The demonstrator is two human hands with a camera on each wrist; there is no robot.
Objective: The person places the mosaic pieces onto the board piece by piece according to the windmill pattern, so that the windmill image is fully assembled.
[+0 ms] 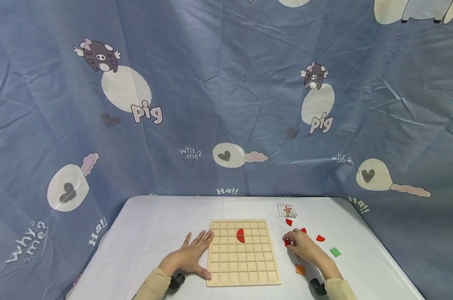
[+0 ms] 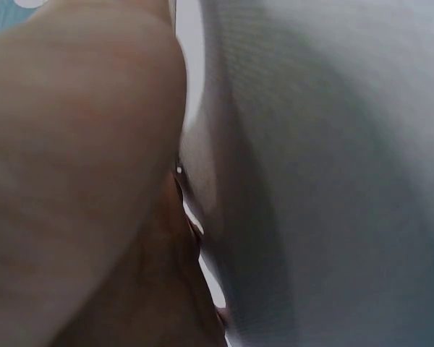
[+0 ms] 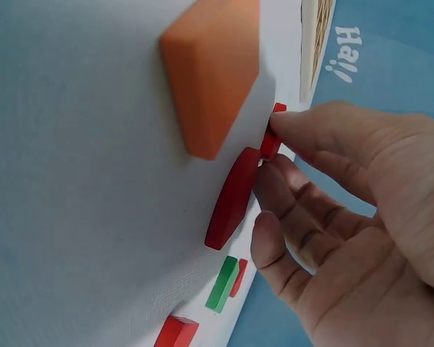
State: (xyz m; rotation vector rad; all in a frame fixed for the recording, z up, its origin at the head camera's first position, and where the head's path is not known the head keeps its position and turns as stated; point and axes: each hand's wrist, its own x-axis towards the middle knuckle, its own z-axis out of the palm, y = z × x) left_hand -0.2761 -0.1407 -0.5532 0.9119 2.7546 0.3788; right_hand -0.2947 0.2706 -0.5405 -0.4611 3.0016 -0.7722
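A pale wooden grid board [image 1: 243,252] lies on the white table, with two red quarter-round pieces [image 1: 240,238] set in its upper cells. My left hand [image 1: 190,255] lies with fingers spread, touching the board's left edge; its wrist view shows mostly blurred skin and cloth. To the right of the board, my right hand [image 1: 301,243] pinches a small red piece [image 3: 273,135] between thumb and fingertips, partly hidden by them. Just beside those fingertips is another red piece [image 3: 233,201] with a curved side. An orange square piece [image 1: 300,270] lies near the right wrist.
Beyond the right hand lie more red pieces [image 1: 320,238] and a green square piece [image 1: 335,252]. A printed picture card [image 1: 287,210] sits at the back right of the table. Behind the table hangs a blue patterned curtain [image 1: 226,104].
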